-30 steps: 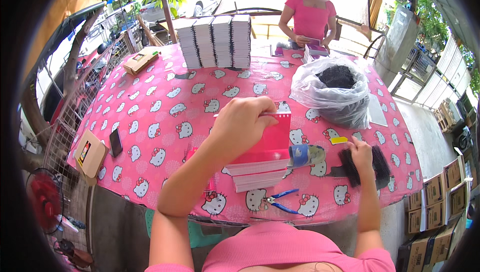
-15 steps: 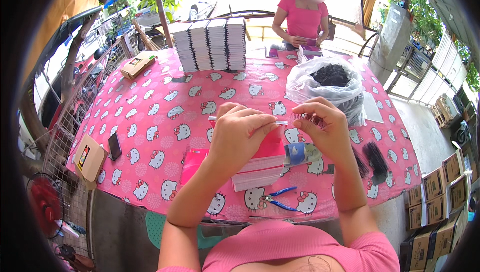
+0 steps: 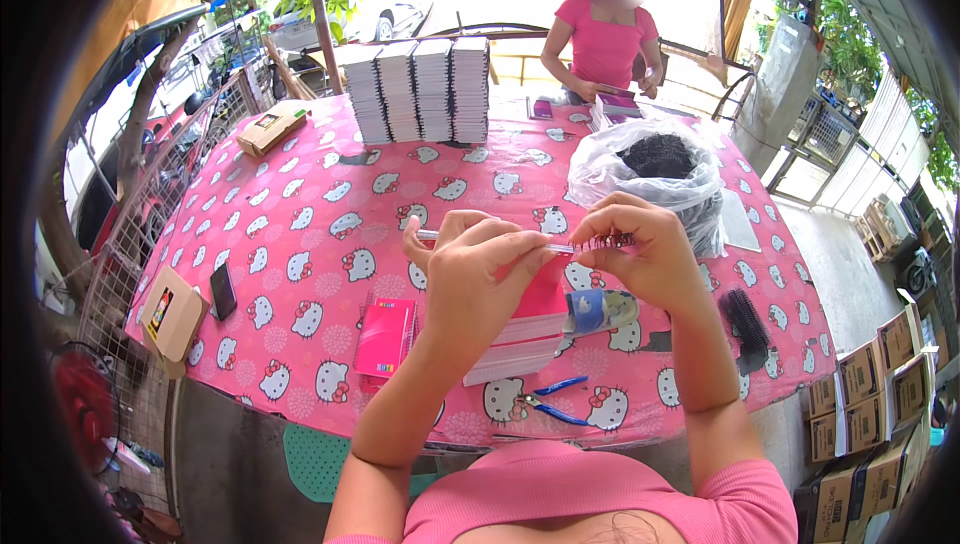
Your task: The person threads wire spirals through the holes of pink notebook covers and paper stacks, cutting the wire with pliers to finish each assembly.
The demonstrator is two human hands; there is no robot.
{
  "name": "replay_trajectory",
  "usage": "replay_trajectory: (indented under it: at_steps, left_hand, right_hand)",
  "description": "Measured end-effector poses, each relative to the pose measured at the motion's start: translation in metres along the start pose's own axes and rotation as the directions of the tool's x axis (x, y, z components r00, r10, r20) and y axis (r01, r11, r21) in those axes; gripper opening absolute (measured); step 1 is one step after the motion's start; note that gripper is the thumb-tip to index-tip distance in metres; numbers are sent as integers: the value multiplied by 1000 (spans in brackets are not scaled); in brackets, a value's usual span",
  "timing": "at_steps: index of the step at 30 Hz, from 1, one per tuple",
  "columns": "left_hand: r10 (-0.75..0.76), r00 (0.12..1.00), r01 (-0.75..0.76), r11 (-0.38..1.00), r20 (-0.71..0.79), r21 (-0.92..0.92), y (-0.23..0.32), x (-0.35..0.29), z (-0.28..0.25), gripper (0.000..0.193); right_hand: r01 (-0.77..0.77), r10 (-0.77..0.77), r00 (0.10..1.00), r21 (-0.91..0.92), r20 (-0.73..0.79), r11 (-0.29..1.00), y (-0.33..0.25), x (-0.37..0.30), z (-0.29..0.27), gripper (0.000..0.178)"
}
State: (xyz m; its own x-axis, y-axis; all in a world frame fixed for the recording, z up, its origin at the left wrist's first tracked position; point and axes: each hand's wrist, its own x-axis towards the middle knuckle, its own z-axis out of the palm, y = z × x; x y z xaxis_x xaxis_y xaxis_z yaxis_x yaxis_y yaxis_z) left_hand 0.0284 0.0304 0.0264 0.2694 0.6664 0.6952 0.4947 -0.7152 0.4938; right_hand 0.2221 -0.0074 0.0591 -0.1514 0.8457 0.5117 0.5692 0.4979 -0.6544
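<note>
Above a stack of pages with a pink top (image 3: 515, 349), my left hand (image 3: 475, 269) pinches a thin sheaf of pages (image 3: 563, 249), seen edge-on. Between the fingers of my right hand (image 3: 640, 252) is a dark binding coil (image 3: 612, 241), its end against the sheaf's right end. Whether the coil has passed into the holes is too small to tell. Left of the stack lies a pink spiral notebook (image 3: 387, 336). Blue-handled cutting pliers (image 3: 553, 400) rest in front, partly spread.
A clear plastic bag (image 3: 610, 169) of black coils stands behind my right hand. More black coils (image 3: 745, 319) lie at right. Tall notebook stacks (image 3: 415, 94) stand at the back. A phone (image 3: 223, 291) and cardboard boxes (image 3: 173, 316) sit left. Across the table, a person (image 3: 605, 39) handles purple notebooks.
My right hand has moved left, bringing the coil to the sheaf's end. My left fingers have spread further along the sheaf, and more of the pink notebook shows. The person opposite has shifted their hands.
</note>
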Motion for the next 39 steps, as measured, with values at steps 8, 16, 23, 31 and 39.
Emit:
replay_trajectory:
  at_steps: [8, 16, 23, 31, 39]
  left_hand:
    - [-24, 998, 25, 1000, -50, 15, 0, 0, 5, 13]
    - [-22, 998, 21, 999, -53, -24, -2, 3, 5, 14]
    - [-67, 996, 60, 991, -57, -123, -5, 2, 7, 24]
    - [-33, 999, 32, 999, -43, -31, -3, 1, 4, 25]
    - [-52, 998, 51, 998, -27, -40, -2, 0, 1, 28]
  right_hand:
    - [62, -79, 992, -168, -97, 984, -1, 2, 0, 23]
    - [54, -50, 996, -52, 68, 997, 8, 4, -3, 19]
    - [-100, 96, 990, 43, 102, 994, -3, 2, 1, 18]
    - [117, -108, 993, -209, 54, 971, 2, -1, 5, 19]
    - [84, -49, 991, -301, 123, 950, 1, 3, 10, 25]
